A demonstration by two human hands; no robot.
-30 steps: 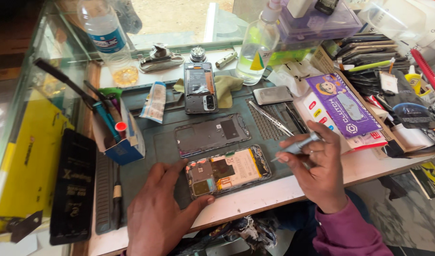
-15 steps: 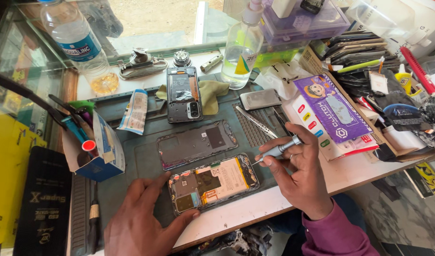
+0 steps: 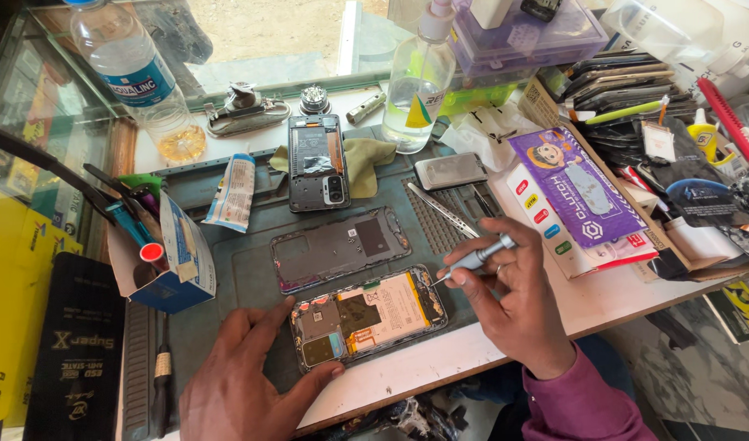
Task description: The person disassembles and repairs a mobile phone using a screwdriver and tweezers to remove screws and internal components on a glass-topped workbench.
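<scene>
With its back cover already off, the opened phone [image 3: 368, 316] is steadied by the left hand [image 3: 244, 384] while the right hand [image 3: 517, 306] pinches a screwdriver [image 3: 475, 260] at its edge.

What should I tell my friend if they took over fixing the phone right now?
Left hand presses flat on the mat, steadying the opened phone at its left end.
Right hand holds a small screwdriver, tip at the phone's right edge.
Done: the back cover is off and lies just above the phone, whose insides are bare.
Left: any work inside, then closing it.
Nearby: tweezers, a second opened phone.
</scene>
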